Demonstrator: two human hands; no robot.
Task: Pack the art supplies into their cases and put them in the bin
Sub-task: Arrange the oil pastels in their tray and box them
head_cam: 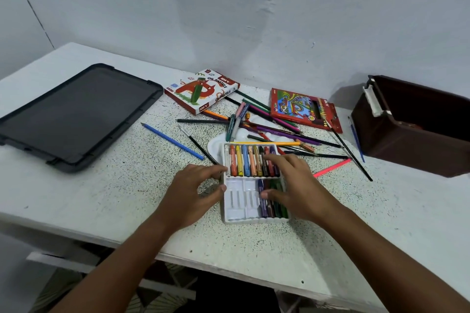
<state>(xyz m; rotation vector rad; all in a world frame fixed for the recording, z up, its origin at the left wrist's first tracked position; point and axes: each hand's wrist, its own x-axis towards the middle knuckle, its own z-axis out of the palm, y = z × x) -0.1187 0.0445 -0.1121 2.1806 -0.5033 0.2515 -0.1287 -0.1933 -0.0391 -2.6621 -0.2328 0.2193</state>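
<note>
— What's over on the far left?

— A dark lid [76, 115], lying flat on the white speckled table [127, 185]. Just right of it there's a loose blue pencil [173, 141], and behind that, near the wall, the oil pastel box [202, 90].

— And the hands?

— The left hand [195, 190] is at the left edge of the white pastel tray [237, 203], fingers loosely bent, fingertips touching its rim. I can't tell whether it's really gripping or just steadying it. The tray sits in the middle of the table, near the front edge, partly over a white paint palette [216, 145].

— What's in the tray?

— The far row is full of pastels [251, 161]. The near row has a few dark ones on its right side, with the left slots bare.

— The right hand?

— The right hand [297, 185] rests spread over the right side of the tray, fingers fairly straight on the pastels, thumb on the near row, holding nothing.

— Further right?

— A heap of coloured pencils [274, 129] and brushes behind the tray, a red pencil box [304, 109], a pink pencil [332, 168], then the brown bin [412, 129] at the right edge, open, well apart from the tray
</note>
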